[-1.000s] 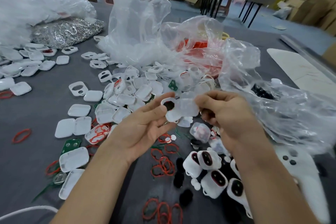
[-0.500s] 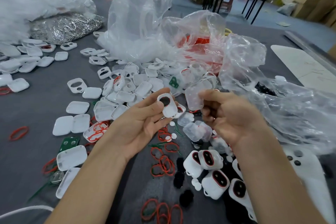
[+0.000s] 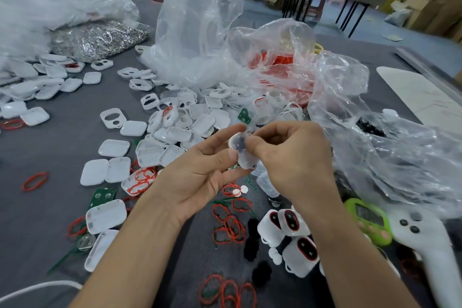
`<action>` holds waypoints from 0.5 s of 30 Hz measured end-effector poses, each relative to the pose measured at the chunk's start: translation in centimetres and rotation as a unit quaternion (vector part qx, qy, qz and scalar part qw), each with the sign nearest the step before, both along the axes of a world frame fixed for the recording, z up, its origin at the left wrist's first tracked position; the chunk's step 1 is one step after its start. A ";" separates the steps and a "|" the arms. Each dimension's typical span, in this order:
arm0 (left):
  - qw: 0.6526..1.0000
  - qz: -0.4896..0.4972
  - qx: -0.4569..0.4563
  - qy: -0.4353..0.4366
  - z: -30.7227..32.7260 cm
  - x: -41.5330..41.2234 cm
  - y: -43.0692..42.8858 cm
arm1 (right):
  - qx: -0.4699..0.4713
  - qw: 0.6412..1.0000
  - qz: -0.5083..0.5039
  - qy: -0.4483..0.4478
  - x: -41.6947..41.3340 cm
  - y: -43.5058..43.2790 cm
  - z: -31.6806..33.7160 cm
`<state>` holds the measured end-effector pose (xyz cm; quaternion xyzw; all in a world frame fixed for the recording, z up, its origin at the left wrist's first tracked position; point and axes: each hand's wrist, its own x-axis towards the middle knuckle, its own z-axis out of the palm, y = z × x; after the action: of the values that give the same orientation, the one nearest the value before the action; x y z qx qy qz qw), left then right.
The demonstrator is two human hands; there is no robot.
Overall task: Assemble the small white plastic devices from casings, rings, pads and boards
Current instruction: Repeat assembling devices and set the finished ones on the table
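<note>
Centre frame: left hand [image 3: 200, 172], palm up, held the white casing [image 3: 242, 155] between thumb and loosely extended fingers. Right hand [image 3: 292, 157], fingers curled, pinched its upper edge. Judged step: seating a part, which one unclear. Next: press evenly until flush.

Glossy white plastic casings [image 3: 113, 148] lie on a matt grey cloth tabletop [image 3: 45, 147] beside crinkled clear plastic bags [image 3: 200, 32].

No legible text, labels or numbers anywhere
</note>
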<state>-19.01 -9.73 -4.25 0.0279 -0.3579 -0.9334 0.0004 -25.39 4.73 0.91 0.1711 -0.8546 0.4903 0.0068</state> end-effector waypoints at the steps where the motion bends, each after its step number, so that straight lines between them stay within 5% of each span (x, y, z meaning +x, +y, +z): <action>1: 1.000 -0.001 -0.004 0.000 0.0 0.0 0.0 | 0.012 0.999 -0.010 0.032 0.2 -0.2 0.0; 6: 1.000 -0.016 0.006 -0.002 0.0 0.1 -0.2 | 0.068 0.989 -0.004 0.135 0.5 -0.3 0.2; 12: 0.999 -0.036 0.025 0.010 0.1 0.3 -0.4 | -0.041 0.984 0.041 0.166 0.3 1.4 0.0; 15: 0.999 -0.042 0.018 0.011 -0.1 0.2 -0.3 | 0.017 0.964 0.099 0.245 0.6 2.0 -0.5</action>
<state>-18.78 -10.03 -4.35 0.0022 -0.3418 -0.9391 -0.0352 -24.76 6.72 0.38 0.3701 -0.8136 0.4174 0.1639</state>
